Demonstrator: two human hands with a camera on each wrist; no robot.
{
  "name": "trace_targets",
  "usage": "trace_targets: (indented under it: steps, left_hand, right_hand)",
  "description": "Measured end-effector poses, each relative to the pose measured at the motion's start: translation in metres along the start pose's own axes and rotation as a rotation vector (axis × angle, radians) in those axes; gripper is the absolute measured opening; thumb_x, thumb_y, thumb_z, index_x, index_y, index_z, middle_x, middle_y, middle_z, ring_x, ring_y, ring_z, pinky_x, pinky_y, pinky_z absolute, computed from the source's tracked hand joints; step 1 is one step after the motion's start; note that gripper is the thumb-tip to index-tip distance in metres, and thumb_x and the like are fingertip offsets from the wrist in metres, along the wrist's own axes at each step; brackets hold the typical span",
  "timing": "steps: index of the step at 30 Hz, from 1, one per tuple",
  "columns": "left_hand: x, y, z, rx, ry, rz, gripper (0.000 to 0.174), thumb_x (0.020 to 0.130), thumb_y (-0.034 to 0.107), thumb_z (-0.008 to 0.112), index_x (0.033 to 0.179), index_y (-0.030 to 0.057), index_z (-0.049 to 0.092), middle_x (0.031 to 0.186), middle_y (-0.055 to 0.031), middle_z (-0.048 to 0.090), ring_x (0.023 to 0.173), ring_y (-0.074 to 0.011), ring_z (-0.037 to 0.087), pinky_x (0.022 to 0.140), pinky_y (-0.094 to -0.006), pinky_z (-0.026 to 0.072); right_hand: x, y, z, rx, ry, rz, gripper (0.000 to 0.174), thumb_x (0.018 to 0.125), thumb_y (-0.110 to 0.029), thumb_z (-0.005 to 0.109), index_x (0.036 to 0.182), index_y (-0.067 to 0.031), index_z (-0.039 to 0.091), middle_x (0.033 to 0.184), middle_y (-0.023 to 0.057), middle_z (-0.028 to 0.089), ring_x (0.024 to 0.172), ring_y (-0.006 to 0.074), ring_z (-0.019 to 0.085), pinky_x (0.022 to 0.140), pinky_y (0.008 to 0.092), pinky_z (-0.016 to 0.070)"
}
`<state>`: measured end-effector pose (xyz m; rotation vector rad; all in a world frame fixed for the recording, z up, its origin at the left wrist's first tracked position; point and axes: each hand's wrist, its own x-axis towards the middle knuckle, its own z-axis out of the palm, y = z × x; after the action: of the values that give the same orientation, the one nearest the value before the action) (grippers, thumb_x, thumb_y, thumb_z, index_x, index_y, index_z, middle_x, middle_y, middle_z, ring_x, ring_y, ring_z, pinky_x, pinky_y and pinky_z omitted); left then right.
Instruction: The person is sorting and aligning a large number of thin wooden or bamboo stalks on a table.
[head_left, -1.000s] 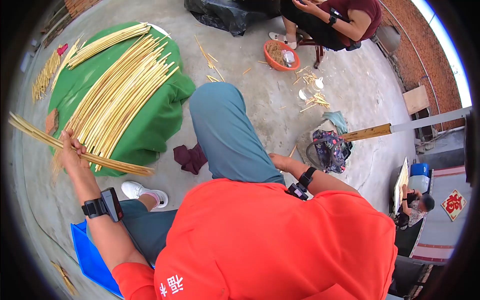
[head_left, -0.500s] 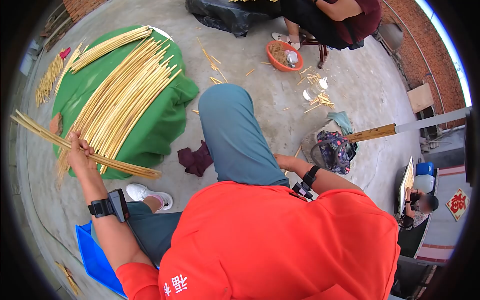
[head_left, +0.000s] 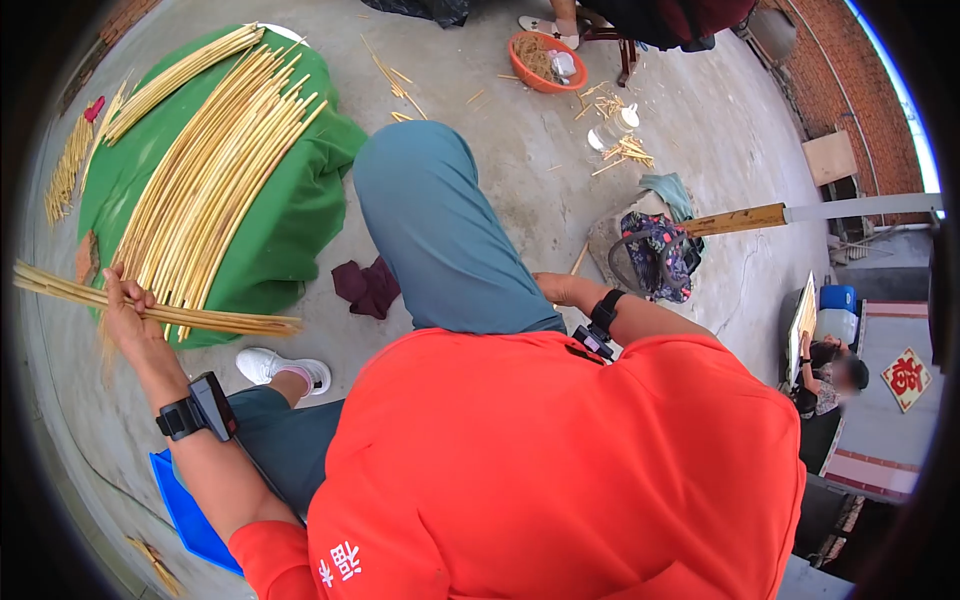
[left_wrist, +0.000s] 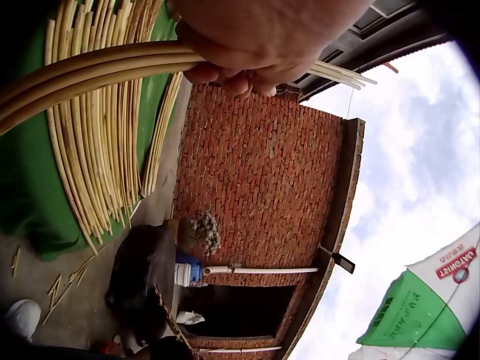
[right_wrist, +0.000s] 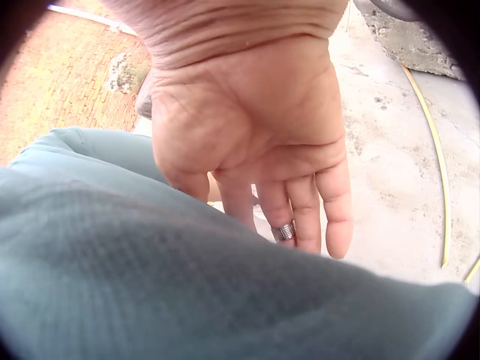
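Observation:
My left hand (head_left: 135, 318) grips a thin bundle of pale straw stalks (head_left: 230, 321) near its middle, at the near edge of the green cloth (head_left: 320, 150). In the left wrist view the fingers of the left hand (left_wrist: 262, 45) curl round the held stalks (left_wrist: 97, 67). Many more stalks (head_left: 205, 170) lie side by side on the cloth, with a separate bundle (head_left: 185, 80) at its far side. My right hand (head_left: 555, 287) is beside the raised knee and holds nothing; in the right wrist view this hand (right_wrist: 255, 135) has relaxed fingers, a ring on one, partly behind the trouser leg (right_wrist: 187, 262).
A maroon cloth (head_left: 367, 288) lies on the floor between the green cloth and the knee. A blue tray (head_left: 195, 515) is at lower left. Right of the knee are a patterned bag (head_left: 655, 255) and a pole (head_left: 735, 219). Beyond are an orange basin (head_left: 545, 62) and a seated person.
The head view has shifted, so most things appear higher and further left than half a second ago. My left hand keeps its grip on the stalks, which lie closer to level. The right hand stays by the knee.

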<state>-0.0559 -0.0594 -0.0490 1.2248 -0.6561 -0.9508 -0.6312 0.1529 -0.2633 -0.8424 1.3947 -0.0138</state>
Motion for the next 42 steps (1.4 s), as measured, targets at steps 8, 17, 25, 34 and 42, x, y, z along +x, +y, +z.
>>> trace_targets:
  steps: [8, 17, 25, 34, 42]
  left_hand:
    - [0.006, -0.004, -0.005, 0.005, -0.008, 0.001, 0.036, 0.087, 0.032, 0.058, 0.099, -0.0009, 0.054, 0.052, 0.0019, 0.038, 0.043, -0.0048, 0.029, 0.042, -0.0197, 0.0251]
    - [-0.021, 0.009, 0.023, -0.03, 0.048, 0.027, 0.028, 0.089, 0.025, 0.056, 0.095, -0.0018, 0.053, 0.053, 0.0, 0.04, 0.042, -0.0065, 0.031, 0.041, -0.0208, 0.0303]
    - [-0.022, 0.011, 0.023, -0.104, 0.036, 0.02, 0.024, 0.087, 0.021, 0.057, 0.092, -0.0028, 0.054, 0.054, -0.002, 0.042, 0.043, -0.0082, 0.032, 0.041, -0.0224, 0.0319]
    - [-0.039, 0.022, 0.04, -0.255, -0.144, 0.018, 0.028, 0.089, 0.025, 0.055, 0.092, -0.0027, 0.053, 0.054, -0.0014, 0.042, 0.044, -0.007, 0.032, 0.044, -0.0226, 0.033]
    - [-0.071, 0.007, 0.085, -0.409, -0.155, -0.135, 0.021, 0.085, 0.024, 0.058, 0.08, 0.0047, 0.052, 0.048, -0.002, 0.045, 0.036, -0.0087, 0.037, 0.033, -0.023, 0.0293]
  right_hand:
    - [0.009, 0.032, 0.004, 0.116, -0.051, -0.023, 0.044, 0.077, -0.039, 0.056, 0.112, -0.0122, 0.059, 0.103, 0.0017, 0.061, 0.086, 0.0139, 0.055, 0.069, 0.03, 0.0481]
    - [-0.059, -0.12, -0.04, 0.079, 0.009, -0.17, 0.042, 0.085, -0.034, 0.055, 0.113, -0.0035, 0.057, 0.097, 0.008, 0.063, 0.074, 0.0175, 0.062, 0.069, 0.0296, 0.0529]
    - [-0.174, -0.314, -0.053, -0.209, 0.207, -0.783, 0.043, 0.089, -0.03, 0.049, 0.118, 0.0018, 0.051, 0.1, 0.0134, 0.061, 0.081, 0.0176, 0.064, 0.068, 0.0243, 0.0511]
    - [-0.16, -0.424, 0.05, -0.362, -0.111, -0.839, 0.038, 0.089, -0.022, 0.053, 0.118, 0.001, 0.051, 0.107, 0.0129, 0.059, 0.097, 0.0168, 0.059, 0.081, 0.0273, 0.0465]
    - [-0.031, -0.404, 0.181, -0.229, -0.384, -0.824, 0.048, 0.083, -0.012, 0.062, 0.124, -0.0011, 0.04, 0.107, 0.01, 0.056, 0.099, 0.0191, 0.056, 0.089, 0.0304, 0.0418]
